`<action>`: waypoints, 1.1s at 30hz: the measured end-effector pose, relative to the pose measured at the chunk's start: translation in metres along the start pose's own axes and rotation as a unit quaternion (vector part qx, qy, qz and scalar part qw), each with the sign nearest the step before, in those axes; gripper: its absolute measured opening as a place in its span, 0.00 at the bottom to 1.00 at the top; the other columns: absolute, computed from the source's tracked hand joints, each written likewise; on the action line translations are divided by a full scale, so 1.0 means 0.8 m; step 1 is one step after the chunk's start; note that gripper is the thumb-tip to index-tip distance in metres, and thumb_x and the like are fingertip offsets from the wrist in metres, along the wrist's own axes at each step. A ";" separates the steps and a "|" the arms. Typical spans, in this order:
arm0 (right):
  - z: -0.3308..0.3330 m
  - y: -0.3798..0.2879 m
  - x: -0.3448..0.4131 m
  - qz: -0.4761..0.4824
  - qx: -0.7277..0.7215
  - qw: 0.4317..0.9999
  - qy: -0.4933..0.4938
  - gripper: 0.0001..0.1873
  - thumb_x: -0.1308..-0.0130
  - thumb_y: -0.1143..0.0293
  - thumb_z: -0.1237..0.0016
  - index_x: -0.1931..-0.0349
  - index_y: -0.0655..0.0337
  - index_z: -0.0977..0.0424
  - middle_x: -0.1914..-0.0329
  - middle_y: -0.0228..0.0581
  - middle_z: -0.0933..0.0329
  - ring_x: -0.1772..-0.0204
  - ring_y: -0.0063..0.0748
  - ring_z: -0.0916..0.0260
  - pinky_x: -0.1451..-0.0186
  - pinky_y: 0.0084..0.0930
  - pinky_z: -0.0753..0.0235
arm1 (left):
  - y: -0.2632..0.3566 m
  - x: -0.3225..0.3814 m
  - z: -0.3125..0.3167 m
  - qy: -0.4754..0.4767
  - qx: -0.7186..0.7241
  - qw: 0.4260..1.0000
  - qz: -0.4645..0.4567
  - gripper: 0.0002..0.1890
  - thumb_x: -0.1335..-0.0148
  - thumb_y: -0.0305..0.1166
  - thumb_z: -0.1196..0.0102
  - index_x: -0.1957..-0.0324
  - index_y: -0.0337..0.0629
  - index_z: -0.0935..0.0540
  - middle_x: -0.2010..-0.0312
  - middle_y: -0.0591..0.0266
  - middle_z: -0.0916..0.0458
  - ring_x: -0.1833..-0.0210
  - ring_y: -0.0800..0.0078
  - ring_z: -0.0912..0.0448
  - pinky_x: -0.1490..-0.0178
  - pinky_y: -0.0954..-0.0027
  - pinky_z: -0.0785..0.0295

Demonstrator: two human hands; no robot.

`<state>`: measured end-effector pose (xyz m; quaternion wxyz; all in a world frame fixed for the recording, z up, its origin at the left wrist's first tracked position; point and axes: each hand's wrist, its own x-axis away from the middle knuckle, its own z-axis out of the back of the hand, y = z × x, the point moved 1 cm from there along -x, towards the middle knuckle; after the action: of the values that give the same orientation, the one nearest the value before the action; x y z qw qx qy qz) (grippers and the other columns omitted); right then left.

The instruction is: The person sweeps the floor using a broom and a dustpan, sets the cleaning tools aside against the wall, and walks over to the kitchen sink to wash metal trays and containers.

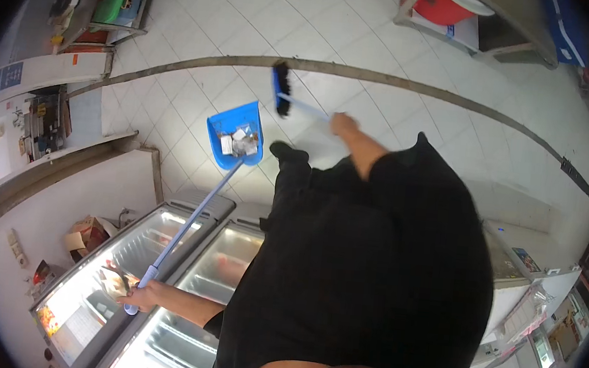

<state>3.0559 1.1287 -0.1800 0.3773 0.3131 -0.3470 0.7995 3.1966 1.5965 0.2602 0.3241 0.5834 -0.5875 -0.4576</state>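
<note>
My left hand (143, 296) grips the upper end of the long light-blue dustpan handle (194, 220), over the glass tops of lit display freezers. At its far end the blue dustpan (235, 113) rests on the white tiled floor, its wide mouth facing away from the handle. Crumpled paper and plastic litter (240, 141) lies inside it. My right hand (344, 124) is closed around the pale handle (306, 106) of a broom. The broom head (282, 88), blue with black bristles, is apart from the dustpan, just beyond its mouth. A dark shoe (289, 152) stands beside the pan.
Glass-topped freezers (174, 236) stand along the lower left, with a cardboard box (88, 234) by the wall. A grey strip (357, 73) crosses the floor. A red basin (439, 5) sits on a rack at the top right, and a green container (111, 6) at the upper left.
</note>
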 end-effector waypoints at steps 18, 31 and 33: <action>0.178 0.019 0.285 -0.280 -0.155 0.946 0.042 0.22 0.43 0.54 0.50 0.78 0.68 0.25 0.90 0.42 0.32 0.88 0.36 0.34 0.83 0.35 0.34 | -0.191 -0.245 -0.303 -0.078 0.032 0.995 -0.057 0.22 0.53 0.39 0.33 0.69 0.32 0.31 0.80 0.62 0.28 0.80 0.73 0.30 0.77 0.73 0.35; 0.248 -0.242 -0.077 -0.148 0.225 0.954 0.134 0.15 0.39 0.67 0.59 0.56 0.57 0.23 0.51 0.45 0.24 0.48 0.45 0.26 0.53 0.43 0.25 | -0.200 -0.368 -0.418 -0.009 0.013 0.996 -0.092 0.12 0.56 0.30 0.37 0.71 0.34 0.24 0.78 0.55 0.27 0.80 0.64 0.26 0.81 0.63 0.30; 0.255 -0.332 -0.116 -0.150 0.214 0.960 0.103 0.13 0.40 0.67 0.58 0.58 0.57 0.22 0.53 0.44 0.23 0.49 0.43 0.25 0.54 0.41 0.24 | -0.178 -0.311 -0.419 -0.026 0.008 0.992 -0.122 0.09 0.53 0.29 0.40 0.74 0.34 0.24 0.81 0.58 0.30 0.81 0.65 0.28 0.81 0.63 0.31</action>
<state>3.3709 1.0576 -0.0510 0.4504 0.3513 -0.0758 0.8173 3.5856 1.8016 0.2919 0.2460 0.6409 -0.5240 -0.5042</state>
